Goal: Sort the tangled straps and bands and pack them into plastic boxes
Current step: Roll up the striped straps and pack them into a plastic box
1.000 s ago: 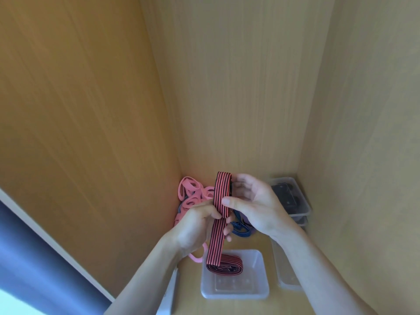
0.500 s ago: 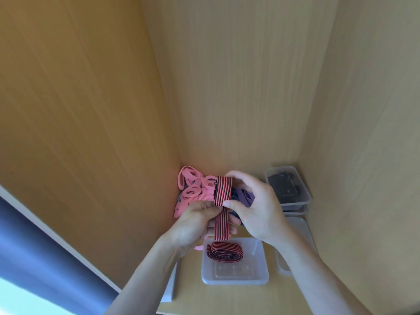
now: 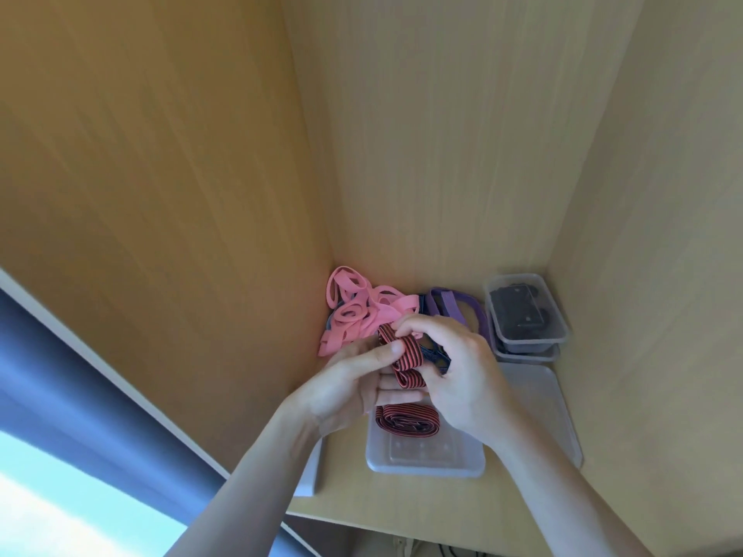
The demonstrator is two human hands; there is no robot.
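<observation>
- Striped strap: red-black, lower coil lies in the near clear box, upper part folded between both hands just above it.
- Left hand: thumb and fingers pinch the fold.
- Right hand: fingers curled round the same fold.
- Behind: pink bands in the left corner, purple strap beside them.
- Back right: stacked boxes, dark contents, possibly straps.

Red-black striped strap over clear plastic box
</observation>
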